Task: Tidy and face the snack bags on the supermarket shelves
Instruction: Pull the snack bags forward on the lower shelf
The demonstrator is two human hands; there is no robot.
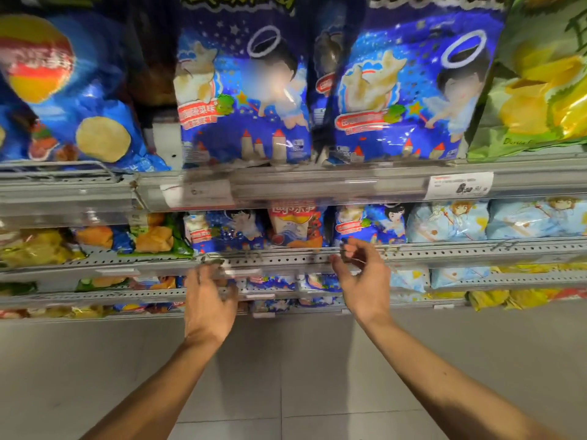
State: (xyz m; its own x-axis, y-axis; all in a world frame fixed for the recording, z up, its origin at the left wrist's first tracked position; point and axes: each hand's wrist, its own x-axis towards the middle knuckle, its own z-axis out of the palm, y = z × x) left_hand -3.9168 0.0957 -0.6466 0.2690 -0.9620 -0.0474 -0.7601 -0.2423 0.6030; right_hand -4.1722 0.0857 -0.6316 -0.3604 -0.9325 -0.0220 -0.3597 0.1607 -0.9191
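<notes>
Two large dark-blue snack bags with an angel cartoon stand upright on the top shelf, one at the centre [244,100] and one to its right [413,96]. On the shelf below sit smaller blue angel bags [222,230] [368,223] with a red-and-white bag [295,223] between them. My left hand [206,300] hangs in front of the lower shelf rail, fingers loosely curled, holding nothing. My right hand [362,274] is raised at the second shelf's rail [444,249], fingers loosely bent, nothing visibly held.
A blue chip bag [76,100] stands at top left, a green-yellow bag [540,84] at top right. Pale blue cartoon bags [451,220] fill the second shelf's right side. A price label [459,185] sits on the top rail. Grey tiled floor [286,376] lies below.
</notes>
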